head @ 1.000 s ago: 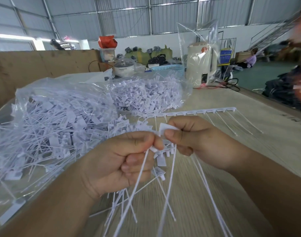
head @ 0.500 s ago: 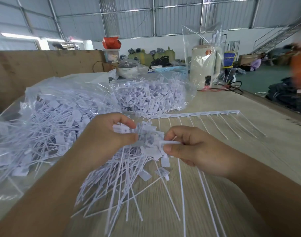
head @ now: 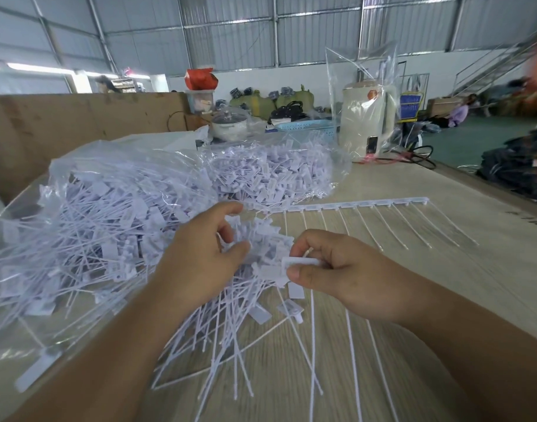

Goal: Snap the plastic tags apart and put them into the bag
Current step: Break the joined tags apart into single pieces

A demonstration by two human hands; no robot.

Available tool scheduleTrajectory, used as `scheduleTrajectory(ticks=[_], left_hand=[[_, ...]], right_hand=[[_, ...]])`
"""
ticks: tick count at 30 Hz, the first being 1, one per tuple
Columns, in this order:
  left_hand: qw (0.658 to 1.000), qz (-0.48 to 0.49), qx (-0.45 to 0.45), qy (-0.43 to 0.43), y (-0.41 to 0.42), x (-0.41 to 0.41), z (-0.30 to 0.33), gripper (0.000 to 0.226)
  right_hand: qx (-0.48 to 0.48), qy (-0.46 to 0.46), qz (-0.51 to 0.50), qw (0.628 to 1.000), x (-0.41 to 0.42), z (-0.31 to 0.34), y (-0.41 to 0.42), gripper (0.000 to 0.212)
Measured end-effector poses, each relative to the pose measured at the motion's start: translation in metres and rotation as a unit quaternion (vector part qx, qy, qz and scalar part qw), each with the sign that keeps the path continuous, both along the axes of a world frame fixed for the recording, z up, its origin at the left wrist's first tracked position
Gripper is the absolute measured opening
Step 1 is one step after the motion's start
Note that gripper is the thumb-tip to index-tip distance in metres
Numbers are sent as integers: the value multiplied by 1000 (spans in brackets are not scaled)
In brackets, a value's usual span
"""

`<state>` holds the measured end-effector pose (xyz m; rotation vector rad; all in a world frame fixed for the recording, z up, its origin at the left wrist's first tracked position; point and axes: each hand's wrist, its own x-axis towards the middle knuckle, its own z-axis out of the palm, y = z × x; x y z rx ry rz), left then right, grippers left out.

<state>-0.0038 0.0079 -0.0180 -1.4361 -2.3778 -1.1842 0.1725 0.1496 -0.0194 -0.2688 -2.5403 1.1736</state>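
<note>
Since the frame a second ago, the left hand [head: 200, 263] had let go of the joint it shared with the right and carried its separated tag over to the loose pile of tags [head: 230, 300] on the table [head: 444, 269]. It now hovered above that pile with fingers loosely curled; whether it had hold of anything could not be told, though a tag stem showed between thumb and fingers. The right hand [head: 337, 278] pinched a white tag head [head: 300, 262] between thumb and forefinger, with long stems trailing down from it.

Judgement: one snap finished, next one pending. The freed tags lay at the mouth of the clear bag [head: 93, 214], not clearly inside it, so the bagging step looked undone for this batch.

An unbroken strip of tags [head: 367, 205] lay flat on the table beyond the hands. A second filled bag [head: 276, 175] sat behind the first.
</note>
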Motion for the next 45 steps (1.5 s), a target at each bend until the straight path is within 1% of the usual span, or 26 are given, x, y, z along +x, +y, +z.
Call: scheduleTrajectory(ticks=[1,2,3,4,5,6,7,10,11,13,14,15,17,19,21,23,25,28,30,32,35,37,41,45], left_hand=[[1000,2,29,0,0,3,2,20],[999,-17,50,-14,-1,8,4,4],[997,-46,54,-25,-1,14,6,19],[995,-83,40,-33,-1,20,4,34],[993,-116,6,-33,0,28,3,43],[989,-139,-25,-38,1,35,3,47],[985,-157,-44,-56,2,40,3,47],[971,-179,-36,-155,3,42,6,48],[969,-178,-35,-164,3,39,7,49],[970,-169,-30,-170,2,35,10,51],[971,-157,-24,-176,1,33,12,51],[972,-146,-13,-185,0,30,14,49],[970,-133,-8,-203,-3,25,16,48],[970,-136,-36,-197,-5,23,17,42],[970,-144,-69,-186,-7,23,16,33],[967,-155,-92,-178,-7,25,16,29],[962,-168,-116,-181,-8,27,18,29],[944,-207,-152,-208,-8,31,22,24],[934,-231,-156,-224,-8,35,23,23],[938,-223,-134,-229,-7,37,22,24],[949,-186,-73,-245,-2,39,18,24],[947,-167,-35,-272,2,40,15,28],[919,-170,19,-356,7,43,11,35],[889,-177,56,-418,10,44,6,32]], right_hand=[[12,5,0,1000,0,-1,0,11],[27,11,1,1000,0,-1,0,13],[41,17,5,999,0,-2,-1,16],[52,28,13,998,-1,-3,-2,19],[57,42,23,997,-1,-3,-4,21],[62,55,32,996,-1,-2,-6,23],[69,63,36,995,-2,-2,-7,25],[68,74,34,994,-2,-1,-9,34],[68,76,35,994,-2,0,-9,34],[71,77,39,994,0,2,-8,27],[75,76,34,994,1,4,-7,20],[81,73,22,994,2,6,-4,18],[91,55,-4,994,3,8,2,29],[78,34,-6,996,4,9,6,30],[56,26,13,998,4,10,4,25],[29,27,41,998,4,11,0,18],[5,18,60,998,5,12,-2,16],[-16,5,69,997,6,15,-2,20],[-28,0,67,997,5,14,-3,27],[-28,11,52,998,4,12,-4,25],[-36,50,22,998,1,9,-6,26],[-47,74,6,996,0,8,-8,26],[-55,100,-9,993,-2,7,-9,27],[-59,109,-19,992,-3,7,-10,28]])
